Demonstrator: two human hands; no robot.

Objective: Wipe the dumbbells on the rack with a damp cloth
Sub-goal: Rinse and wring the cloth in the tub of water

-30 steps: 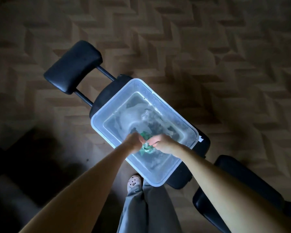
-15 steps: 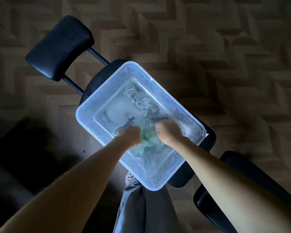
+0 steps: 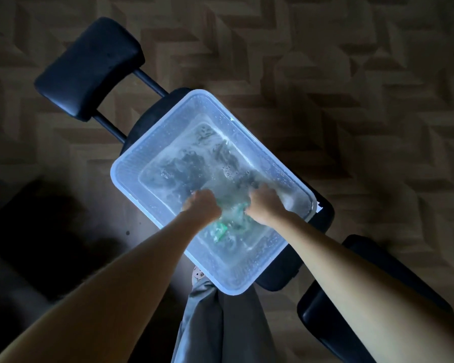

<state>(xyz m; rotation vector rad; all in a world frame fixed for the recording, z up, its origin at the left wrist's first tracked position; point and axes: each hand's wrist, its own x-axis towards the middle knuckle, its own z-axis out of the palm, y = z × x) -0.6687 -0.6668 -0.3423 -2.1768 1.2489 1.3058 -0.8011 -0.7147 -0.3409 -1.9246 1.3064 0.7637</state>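
**Dim room, full tub on a narrow pad: the spill is the risk**

Patterned wood floor (image 3: pixel 351 100) spreads out dark on every side. Around the hands, a translucent tub (image 3: pixel 131 163) of water (image 3: pixel 194 163) sits on a black padded surface (image 3: pixel 168 100) that looks narrower than the tub, so its long sides seem to overhang. The left hand (image 3: pixel 202 206) and right hand (image 3: pixel 266 205) are both sunk in the water, close together. Each is bunched around the green cloth (image 3: pixel 219 230), which lies between and just beneath them. Ripples hide the fingertips, so I cannot tell how deep the grip goes. No dumbbells or rack are in view.

This looks like the wetting-and-wringing step, well before any wiping. The main hazard is a hard downward or sideways press from either hand. That could rock the tub and slop water over its rim, or tip it off the pad onto the floor by the shoe (image 3: pixel 198 275) below the wrists. Wet wood underfoot would be slippery. A cloth lifted without a proper squeeze would be dripping rather than damp. It would trail water on the way to the rack and leave the dumbbell grips slick.
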